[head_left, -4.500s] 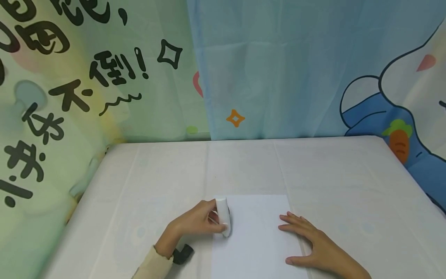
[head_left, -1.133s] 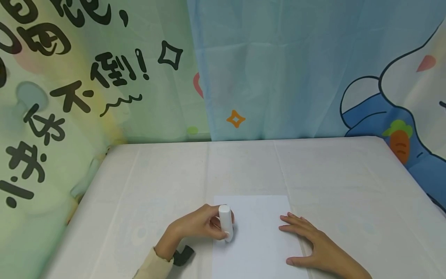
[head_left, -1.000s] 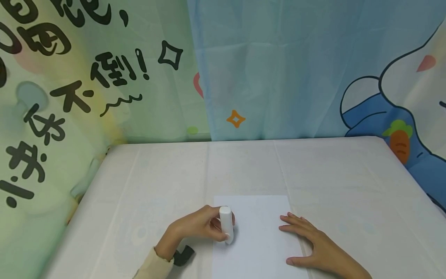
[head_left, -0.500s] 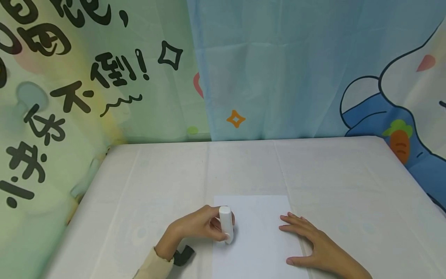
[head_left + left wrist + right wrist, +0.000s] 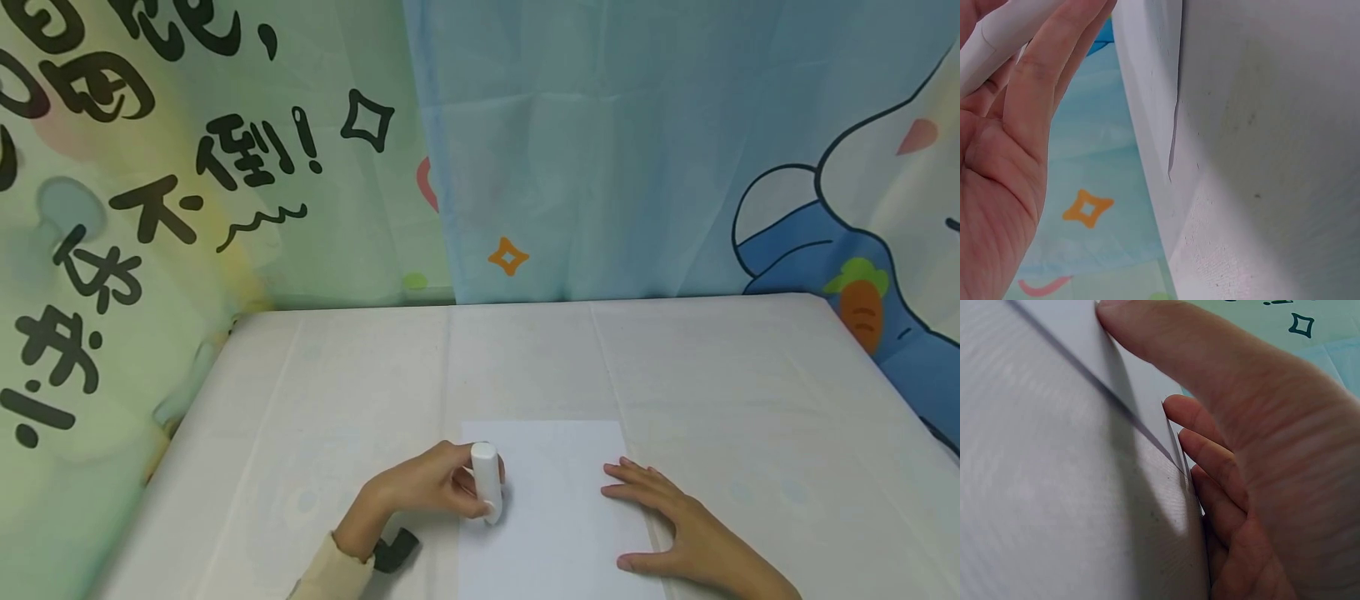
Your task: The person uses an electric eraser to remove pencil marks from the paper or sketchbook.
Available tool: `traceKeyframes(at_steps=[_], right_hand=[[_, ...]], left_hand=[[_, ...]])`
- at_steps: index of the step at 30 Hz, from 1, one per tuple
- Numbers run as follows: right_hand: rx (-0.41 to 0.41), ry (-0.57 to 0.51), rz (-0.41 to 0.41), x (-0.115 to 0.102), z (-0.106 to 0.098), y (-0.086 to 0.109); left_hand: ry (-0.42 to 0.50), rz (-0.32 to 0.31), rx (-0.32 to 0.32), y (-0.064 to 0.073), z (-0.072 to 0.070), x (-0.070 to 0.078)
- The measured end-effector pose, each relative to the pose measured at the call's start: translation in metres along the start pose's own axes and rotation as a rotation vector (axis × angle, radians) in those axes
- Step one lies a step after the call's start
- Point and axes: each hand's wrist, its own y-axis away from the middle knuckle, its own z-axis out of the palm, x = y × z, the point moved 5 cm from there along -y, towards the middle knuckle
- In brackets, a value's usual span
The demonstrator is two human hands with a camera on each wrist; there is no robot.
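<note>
In the head view, my left hand holds a small white rounded stick-shaped object between thumb and fingers. It stands tilted over the left part of a white sheet of paper; what its lower end is like is hidden. The left wrist view shows the white body with a seam line, the fingers around it. My right hand rests at the paper's right edge, fingers spread and fairly straight. In the right wrist view, the thumb and fingertips of that hand touch the paper and cloth near the sheet's edge.
A white cloth with fold lines covers the table. Behind it hangs a printed curtain, with a cartoon figure at the right and large lettering at the left. A black wrist-camera part sits under the left wrist.
Since the oldest frame, my left hand and the white object have moved slightly right and towards me over the sheet. Over the last second they stay nearly still. My right hand keeps its place.
</note>
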Motion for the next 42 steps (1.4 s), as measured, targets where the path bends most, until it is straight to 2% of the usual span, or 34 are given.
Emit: traceKeyframes(at_steps=[3,6,12,20,31,42], right_hand=[[-0.005,0.009,0.026,0.0,0.0,0.0],[-0.009,0.012,0.04,0.0,0.001,0.0],[-0.002,0.004,0.01,0.0,0.0,0.0],[0.01,-0.007,-0.015,-0.001,0.0,0.0],[-0.004,-0.001,0.01,0.0,0.0,0.0],[-0.003,-0.004,0.026,-0.001,0.0,0.0]], left_hand=[[0.013,-0.011,-0.002,0.0,0.0,-0.001],[0.01,0.004,-0.005,0.0,0.0,-0.001],[-0.008,0.0,0.036,0.0,-0.001,-0.002],[-0.007,-0.014,0.034,0.0,-0.002,-0.002],[-0.047,0.03,0.112,0.001,-0.008,-0.001],[-0.074,0.027,0.205,0.003,-0.015,-0.003]])
